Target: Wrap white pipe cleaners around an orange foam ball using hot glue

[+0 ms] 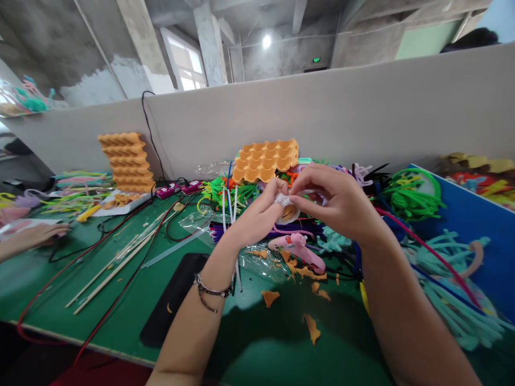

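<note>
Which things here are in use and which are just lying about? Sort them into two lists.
In use:
left hand
right hand
small white and orange piece pinched between both hands

Lying about:
pink glue gun
orange egg tray
orange scraps
wooden sticks
green pipe cleaners
co-worker's hand

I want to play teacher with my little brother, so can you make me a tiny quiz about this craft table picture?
1. True or false: the left hand and the right hand pinch the same small white and orange piece.
2. What lies on the green table just below the hands?
A) scissors
B) a pink glue gun
C) a paintbrush
3. Fill in: the orange egg tray leans against the grey ____.

Key:
1. True
2. B
3. Partition wall
</note>
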`<state>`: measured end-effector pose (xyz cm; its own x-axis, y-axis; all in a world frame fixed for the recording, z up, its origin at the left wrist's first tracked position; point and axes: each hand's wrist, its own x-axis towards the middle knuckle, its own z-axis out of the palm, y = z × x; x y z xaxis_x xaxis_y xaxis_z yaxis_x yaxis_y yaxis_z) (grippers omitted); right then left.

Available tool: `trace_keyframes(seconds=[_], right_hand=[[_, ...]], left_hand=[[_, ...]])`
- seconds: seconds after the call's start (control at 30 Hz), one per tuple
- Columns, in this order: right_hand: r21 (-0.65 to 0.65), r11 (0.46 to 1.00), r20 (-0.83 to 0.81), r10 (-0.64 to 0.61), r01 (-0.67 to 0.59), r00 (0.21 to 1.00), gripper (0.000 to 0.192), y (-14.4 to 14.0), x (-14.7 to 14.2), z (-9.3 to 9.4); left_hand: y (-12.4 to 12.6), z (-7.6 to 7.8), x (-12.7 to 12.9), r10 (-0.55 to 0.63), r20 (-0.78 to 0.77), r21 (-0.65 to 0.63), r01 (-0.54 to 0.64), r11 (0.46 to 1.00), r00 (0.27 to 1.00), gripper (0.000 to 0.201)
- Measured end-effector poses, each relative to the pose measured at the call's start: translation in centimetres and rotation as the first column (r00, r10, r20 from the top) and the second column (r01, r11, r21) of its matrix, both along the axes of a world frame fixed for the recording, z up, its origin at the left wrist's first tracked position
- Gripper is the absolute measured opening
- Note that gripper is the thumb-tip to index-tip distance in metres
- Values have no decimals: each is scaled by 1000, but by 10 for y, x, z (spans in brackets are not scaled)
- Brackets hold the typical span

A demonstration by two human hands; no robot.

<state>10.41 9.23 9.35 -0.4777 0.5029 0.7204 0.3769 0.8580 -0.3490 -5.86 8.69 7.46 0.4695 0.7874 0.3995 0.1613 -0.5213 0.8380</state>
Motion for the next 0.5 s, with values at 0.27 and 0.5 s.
trace_keyframes(seconds=[0.27,0.5], right_hand=[[-35,998,4,-59,59,998,6,-3,11,3],[28,999,22,-46,46,999,17,-7,6,3]], left_hand=[[9,-6,-2,-3,167,-122,24,992,986,23],[7,-4,-4,-7,293,-303,100,948,956,23]])
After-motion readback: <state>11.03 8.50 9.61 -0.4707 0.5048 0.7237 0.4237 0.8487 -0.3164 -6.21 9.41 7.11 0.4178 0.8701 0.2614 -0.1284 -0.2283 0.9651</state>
